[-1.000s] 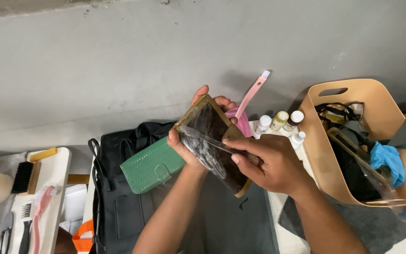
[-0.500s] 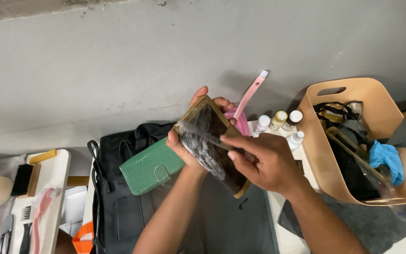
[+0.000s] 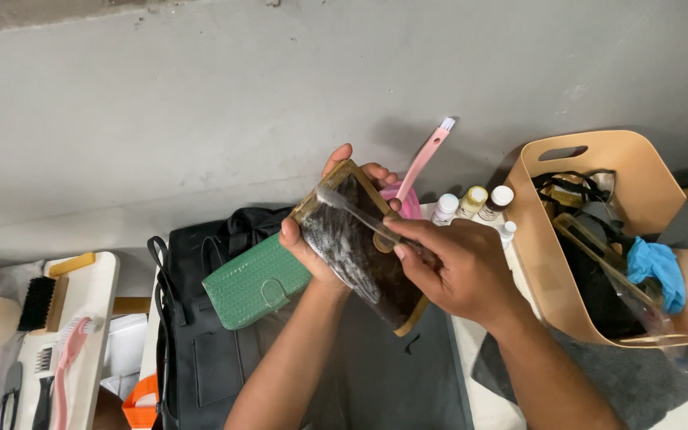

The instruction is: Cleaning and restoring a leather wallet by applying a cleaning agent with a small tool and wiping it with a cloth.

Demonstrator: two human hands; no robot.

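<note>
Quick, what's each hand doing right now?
Left hand: closed around the dark brown wallet, holding it up.
Right hand: closed on a clear toothbrush, bristles on the soapy wallet.

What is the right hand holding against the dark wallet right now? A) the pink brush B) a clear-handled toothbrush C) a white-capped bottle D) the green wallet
B: the right hand grips a clear-handled toothbrush, its bristles on the sudsy dark wallet that the left hand holds up.
</note>
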